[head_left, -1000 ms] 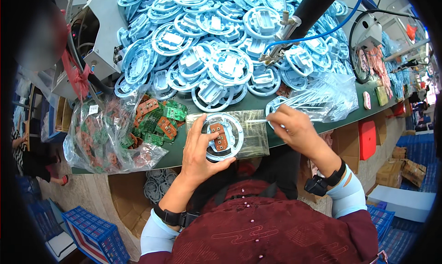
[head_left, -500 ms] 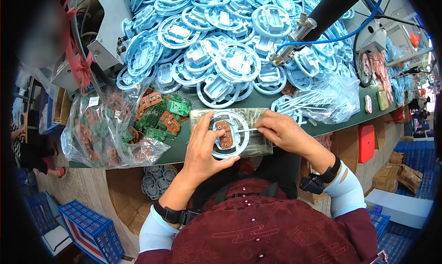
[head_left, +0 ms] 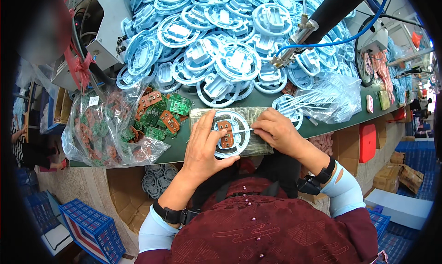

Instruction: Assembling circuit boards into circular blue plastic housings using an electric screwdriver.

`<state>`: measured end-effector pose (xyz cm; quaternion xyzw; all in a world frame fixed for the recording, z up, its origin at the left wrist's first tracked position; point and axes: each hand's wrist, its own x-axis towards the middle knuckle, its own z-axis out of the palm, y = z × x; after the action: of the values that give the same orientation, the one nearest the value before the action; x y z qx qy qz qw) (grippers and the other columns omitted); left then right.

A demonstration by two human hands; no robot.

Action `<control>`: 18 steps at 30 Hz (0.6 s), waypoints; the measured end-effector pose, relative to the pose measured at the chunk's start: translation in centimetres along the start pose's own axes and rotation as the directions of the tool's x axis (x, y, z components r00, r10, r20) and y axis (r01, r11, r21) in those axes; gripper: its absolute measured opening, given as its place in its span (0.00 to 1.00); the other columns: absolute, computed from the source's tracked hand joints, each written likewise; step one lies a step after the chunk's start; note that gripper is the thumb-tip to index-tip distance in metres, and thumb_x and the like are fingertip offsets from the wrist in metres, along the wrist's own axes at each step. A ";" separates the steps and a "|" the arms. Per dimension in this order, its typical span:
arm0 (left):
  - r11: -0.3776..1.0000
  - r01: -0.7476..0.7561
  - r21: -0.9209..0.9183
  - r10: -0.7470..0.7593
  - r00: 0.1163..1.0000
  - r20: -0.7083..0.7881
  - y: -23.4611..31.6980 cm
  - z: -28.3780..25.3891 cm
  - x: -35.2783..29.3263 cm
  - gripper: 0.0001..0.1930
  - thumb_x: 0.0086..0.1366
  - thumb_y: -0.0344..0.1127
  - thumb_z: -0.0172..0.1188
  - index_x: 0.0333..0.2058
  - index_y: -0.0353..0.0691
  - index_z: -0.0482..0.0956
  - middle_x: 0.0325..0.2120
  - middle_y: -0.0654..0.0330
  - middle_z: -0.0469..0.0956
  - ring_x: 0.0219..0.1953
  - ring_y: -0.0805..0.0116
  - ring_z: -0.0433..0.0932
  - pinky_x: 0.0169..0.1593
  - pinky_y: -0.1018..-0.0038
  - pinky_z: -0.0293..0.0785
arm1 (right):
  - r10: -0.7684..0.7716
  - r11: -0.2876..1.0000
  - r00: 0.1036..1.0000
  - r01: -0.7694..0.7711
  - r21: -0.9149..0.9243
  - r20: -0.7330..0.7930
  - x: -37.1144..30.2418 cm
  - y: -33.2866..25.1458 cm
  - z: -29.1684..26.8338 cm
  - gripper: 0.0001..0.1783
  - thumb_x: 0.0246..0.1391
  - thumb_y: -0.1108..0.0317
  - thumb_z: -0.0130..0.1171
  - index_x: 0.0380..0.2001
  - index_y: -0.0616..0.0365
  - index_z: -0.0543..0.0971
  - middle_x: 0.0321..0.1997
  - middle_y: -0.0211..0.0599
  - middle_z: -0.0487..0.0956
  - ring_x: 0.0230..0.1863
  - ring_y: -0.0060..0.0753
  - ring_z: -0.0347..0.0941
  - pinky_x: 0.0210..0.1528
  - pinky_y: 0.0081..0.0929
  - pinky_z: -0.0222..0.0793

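Observation:
A light-blue plastic ring frame (head_left: pixel 244 144) lies on a taped block (head_left: pixel 262 146) at the table's near edge. Inside it sits a brown circuit board (head_left: pixel 226 134). My left hand (head_left: pixel 201 144) grips the ring's left side, thumb along the lower rim and fingertips by the board. At the ring's right rim, my right hand (head_left: pixel 276 130) pinches a thin light-blue stick (head_left: pixel 245 131) that reaches across the rim toward the board. How far the stick goes in, I cannot tell.
Many light-blue ring frames (head_left: pixel 237 61) are heaped at the back. Left is a clear bag of circuit boards (head_left: pixel 115 126); right, a bag of thin sticks (head_left: pixel 327 98). A metal nozzle tool (head_left: pixel 294 43) hangs over the heap, and a grey machine (head_left: pixel 108 29) stands at the left.
My right hand has shifted slightly left, closer to the ring, and less of the stick shows between fingers and rim. My left hand keeps its hold on the ring.

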<state>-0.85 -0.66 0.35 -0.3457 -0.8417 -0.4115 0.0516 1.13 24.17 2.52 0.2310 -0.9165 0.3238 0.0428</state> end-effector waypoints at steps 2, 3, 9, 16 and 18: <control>1.000 -0.011 0.014 0.010 1.000 0.009 0.0 -0.1 0.2 0.35 0.31 0.39 0.80 0.42 0.38 0.74 0.61 0.37 0.60 0.60 0.37 0.64 0.60 0.52 0.62 | -0.039 0.999 0.995 0.037 -0.017 -0.093 0.3 -0.3 -1.2 0.09 0.46 0.76 0.64 0.33 0.60 0.78 0.34 0.37 0.76 0.36 0.41 0.72 0.39 0.33 0.69; 0.999 -0.021 0.026 0.021 1.000 0.014 0.1 -0.2 0.2 0.35 0.31 0.39 0.80 0.42 0.38 0.74 0.61 0.37 0.60 0.59 0.37 0.64 0.59 0.51 0.62 | -0.064 0.998 0.981 0.061 -0.019 -0.182 0.6 -0.2 -2.8 0.10 0.46 0.76 0.63 0.35 0.60 0.78 0.36 0.38 0.77 0.39 0.40 0.73 0.42 0.32 0.69; 0.999 -0.027 0.026 0.026 1.000 0.016 0.3 -0.5 0.2 0.36 0.30 0.39 0.80 0.42 0.39 0.74 0.60 0.38 0.61 0.59 0.36 0.64 0.60 0.50 0.61 | 0.161 0.745 0.661 0.406 0.530 -0.733 9.5 -1.1 -13.7 0.23 0.48 0.79 0.58 0.50 0.65 0.67 0.39 0.39 0.75 0.39 0.33 0.77 0.44 0.26 0.72; 0.999 -0.024 0.025 0.024 1.000 0.011 0.1 -0.3 -0.1 0.34 0.32 0.39 0.79 0.40 0.37 0.74 0.59 0.38 0.62 0.61 0.39 0.64 0.61 0.50 0.60 | 0.000 0.794 0.849 0.321 0.516 -0.528 11.5 -2.6 -16.2 0.27 0.53 0.69 0.52 0.54 0.74 0.64 0.43 0.49 0.75 0.44 0.42 0.76 0.55 0.49 0.71; 0.999 -0.036 0.031 0.036 0.999 0.006 0.2 -0.5 -0.1 0.34 0.33 0.42 0.80 0.40 0.37 0.74 0.59 0.37 0.62 0.60 0.39 0.64 0.61 0.50 0.59 | -0.054 0.798 0.849 0.353 0.489 -0.525 11.8 -4.7 -16.1 0.28 0.52 0.70 0.53 0.55 0.73 0.64 0.42 0.47 0.74 0.40 0.41 0.77 0.49 0.46 0.75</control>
<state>-0.70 -1.01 0.79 -0.3611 -0.8419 -0.3963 0.0619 -8.38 26.24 20.58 0.2448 -0.7050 0.6222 0.2365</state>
